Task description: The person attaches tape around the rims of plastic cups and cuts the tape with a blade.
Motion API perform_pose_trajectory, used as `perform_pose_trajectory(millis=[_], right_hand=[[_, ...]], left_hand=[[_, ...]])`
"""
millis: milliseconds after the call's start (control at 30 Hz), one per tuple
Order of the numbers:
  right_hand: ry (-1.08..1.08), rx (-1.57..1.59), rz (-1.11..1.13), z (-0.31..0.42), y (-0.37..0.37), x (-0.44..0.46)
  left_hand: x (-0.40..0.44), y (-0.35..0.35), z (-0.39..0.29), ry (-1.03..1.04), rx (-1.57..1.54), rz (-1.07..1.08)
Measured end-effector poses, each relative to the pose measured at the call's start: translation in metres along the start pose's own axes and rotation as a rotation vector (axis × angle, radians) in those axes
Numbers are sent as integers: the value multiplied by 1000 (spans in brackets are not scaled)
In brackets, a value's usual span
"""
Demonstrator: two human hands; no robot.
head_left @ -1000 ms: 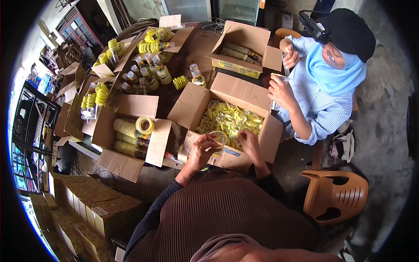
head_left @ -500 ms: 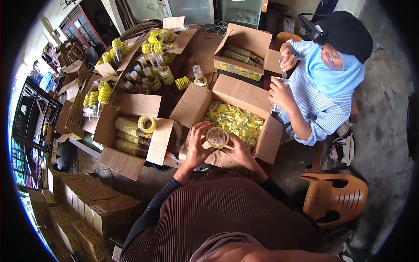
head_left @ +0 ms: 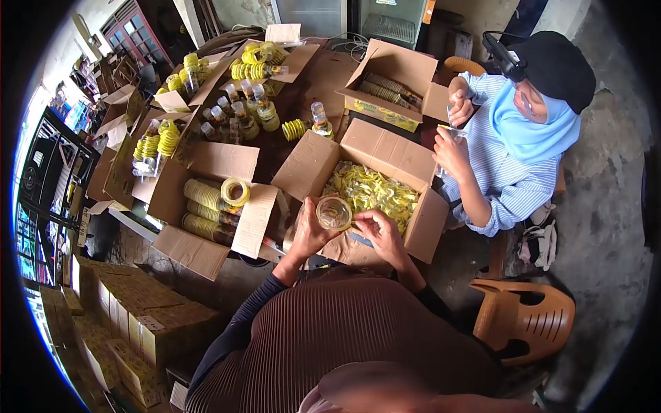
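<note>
- The left hand point(head_left: 313, 233) was gripping a clear, round plastic cup with a yellowish rim point(head_left: 334, 213); its fingers were bent around the cup's left side, and some of them were partly hidden.
- The right hand point(head_left: 383, 235) was at the right side of the cup, its fingertips close to the rim; whether they pinched something or only touched, I could not tell.
- The cup was above the near side of an open brown cardboard box point(head_left: 385, 151), its mouth toward the camera. What was inside the cup could not be made out.
- In this box lay many small, shiny yellow packets point(head_left: 375, 193), the nearest ones covered by the hands.
- To the left, a second open cardboard box point(head_left: 191, 253) held rows of yellow-edged stacks point(head_left: 201, 193), partly hidden by a flap.
- At the right, a person in a striped blue-and-white shirt point(head_left: 513, 196) held something thin and clear, too small to identify.
- At lower left, yellowish-brown cartons point(head_left: 144, 303) were cut off by the dark round border.
</note>
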State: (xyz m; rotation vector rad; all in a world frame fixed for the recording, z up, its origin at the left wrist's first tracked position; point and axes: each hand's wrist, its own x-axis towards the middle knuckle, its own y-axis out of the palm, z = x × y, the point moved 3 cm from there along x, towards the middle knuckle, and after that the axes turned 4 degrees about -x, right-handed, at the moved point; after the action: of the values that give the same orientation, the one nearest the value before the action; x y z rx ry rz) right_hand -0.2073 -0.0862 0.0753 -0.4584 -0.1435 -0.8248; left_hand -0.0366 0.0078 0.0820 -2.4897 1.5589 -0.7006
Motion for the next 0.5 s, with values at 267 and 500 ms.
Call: perform_pose_trajectory(millis=[267,500], right_hand=[[263,335,33,-2,6,-1],[416,464,29,-12,-7,-4]], left_hand=[[6,11,10,62,49,38],[13,17,-15,159,51,201]])
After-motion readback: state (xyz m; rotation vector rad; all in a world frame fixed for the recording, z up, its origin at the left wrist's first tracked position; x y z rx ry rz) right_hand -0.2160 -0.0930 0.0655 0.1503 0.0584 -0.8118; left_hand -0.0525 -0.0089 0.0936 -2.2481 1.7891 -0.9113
